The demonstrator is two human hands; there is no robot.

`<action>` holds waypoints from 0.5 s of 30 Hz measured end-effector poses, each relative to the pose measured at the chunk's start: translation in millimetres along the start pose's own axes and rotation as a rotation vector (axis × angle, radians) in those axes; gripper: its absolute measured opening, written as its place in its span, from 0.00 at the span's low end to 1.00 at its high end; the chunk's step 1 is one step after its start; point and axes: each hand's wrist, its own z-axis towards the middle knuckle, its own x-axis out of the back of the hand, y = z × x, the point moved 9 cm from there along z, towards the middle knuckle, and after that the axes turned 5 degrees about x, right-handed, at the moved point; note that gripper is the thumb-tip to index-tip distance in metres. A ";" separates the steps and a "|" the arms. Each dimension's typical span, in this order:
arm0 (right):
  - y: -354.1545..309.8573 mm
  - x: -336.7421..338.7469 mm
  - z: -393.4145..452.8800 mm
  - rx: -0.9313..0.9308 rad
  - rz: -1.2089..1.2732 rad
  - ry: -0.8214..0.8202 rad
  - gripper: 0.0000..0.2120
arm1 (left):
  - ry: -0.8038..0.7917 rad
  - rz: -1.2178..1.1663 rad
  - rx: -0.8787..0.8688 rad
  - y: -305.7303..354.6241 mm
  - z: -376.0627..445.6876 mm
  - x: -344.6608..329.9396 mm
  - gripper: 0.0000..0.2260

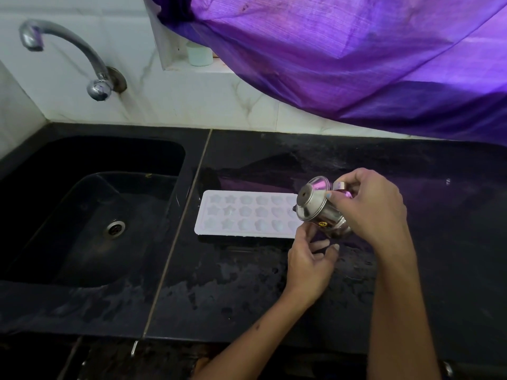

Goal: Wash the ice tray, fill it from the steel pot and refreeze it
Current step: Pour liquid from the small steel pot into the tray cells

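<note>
Both hands are engaged: the steel pot is gripped by the right hand and tipped leftward, while the left hand is held loosely open beneath it. The ice tray lies left, its long axis running left-right along the wet counter.

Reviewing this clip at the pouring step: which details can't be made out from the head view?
- Right end of the ice tray: covered by the tilted steel pot and the right hand.
- Water level in the moulds: too pale and small to judge.
- Any stream from the pot: none discernible.
- Left hand contact with tray or pot: unclear, its fingertips lie under the pot.
- Pot's handle: mostly hidden inside the right hand's grip.
</note>
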 end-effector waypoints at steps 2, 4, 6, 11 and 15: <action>-1.6 -2.1 -0.6 0.009 -0.021 -0.005 0.04 | -0.004 -0.002 0.004 1.0 -0.8 0.2 0.21; -2.1 -3.4 -0.9 0.013 -0.030 -0.007 0.04 | -0.007 0.004 0.002 1.9 -1.5 1.3 0.21; -2.6 -3.9 -0.8 0.013 -0.032 -0.002 0.03 | -0.015 0.013 0.007 1.2 -1.9 2.0 0.21; -5.3 -5.1 -1.4 0.021 -0.044 -0.001 0.04 | -0.029 0.013 0.021 -1.4 -1.0 3.1 0.22; -6.6 -6.7 -2.1 0.026 -0.052 0.003 0.04 | -0.038 0.012 0.035 -3.1 0.0 3.4 0.22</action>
